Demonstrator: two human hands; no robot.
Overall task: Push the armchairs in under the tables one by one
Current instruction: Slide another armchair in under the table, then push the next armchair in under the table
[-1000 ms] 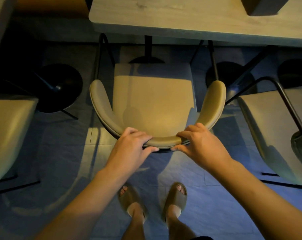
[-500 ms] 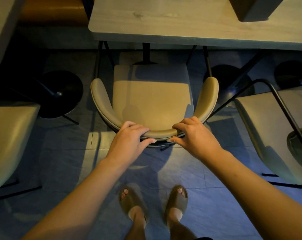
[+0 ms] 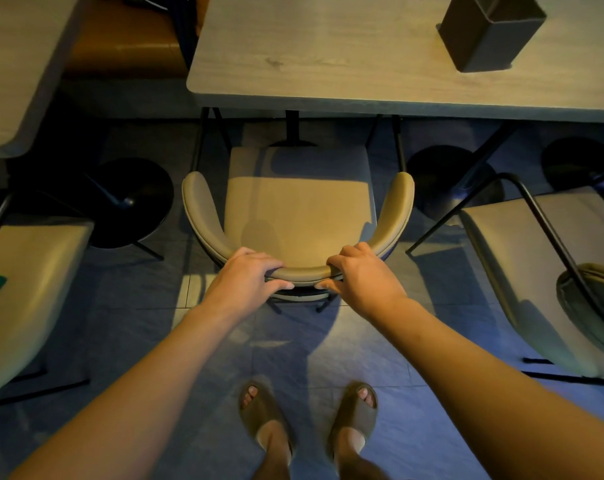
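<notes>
A beige armchair point(image 3: 299, 209) with a curved backrest stands in front of me, facing a pale wooden table point(image 3: 345, 60). Its front legs and the seat's front edge reach the table's near edge. My left hand point(image 3: 247, 277) grips the top of the backrest left of its middle. My right hand point(image 3: 359, 273) grips the same rim right of its middle. Both thumbs sit on the outer side of the rim, fingers curled over the inner side. My feet in sandals point(image 3: 307, 414) stand behind the chair.
Another beige armchair point(image 3: 543, 271) stands at the right, a third point(image 3: 27, 289) at the left with a green object on it. A dark box point(image 3: 489, 31) sits on the table. A second table point(image 3: 13, 64) is at the far left. Round black table bases point(image 3: 131, 199) rest on the tiled floor.
The armchair has slid forward toward the table, with both hands still holding its backrest. My arms have stretched further out.
</notes>
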